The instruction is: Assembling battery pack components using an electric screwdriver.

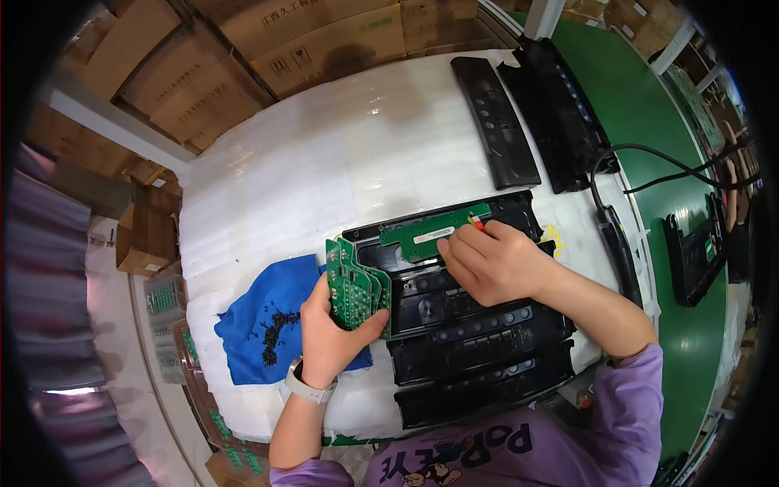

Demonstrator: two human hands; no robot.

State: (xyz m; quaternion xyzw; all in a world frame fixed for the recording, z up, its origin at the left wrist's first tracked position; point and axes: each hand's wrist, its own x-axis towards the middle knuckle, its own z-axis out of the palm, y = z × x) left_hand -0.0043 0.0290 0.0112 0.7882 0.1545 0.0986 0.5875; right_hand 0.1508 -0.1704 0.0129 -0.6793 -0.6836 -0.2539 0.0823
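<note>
My left hand is closed round a small stack of green circuit boards, held upright with the thumb on the near side. My right hand bends its fingers over a long green circuit board with a white label, lying at the far black plastic panel. Its fingers seem to grip the board's right part; the fingertips are partly hidden. A small red and yellow connector shows beside them. Several more black panels with rows of round holes, such as the nearest one, lie side by side towards me.
At left, a blue cloth carries a heap of small black parts. Two black housings lie at the far right of the white-covered table. A black cable hangs at right; cardboard boxes stand behind.
</note>
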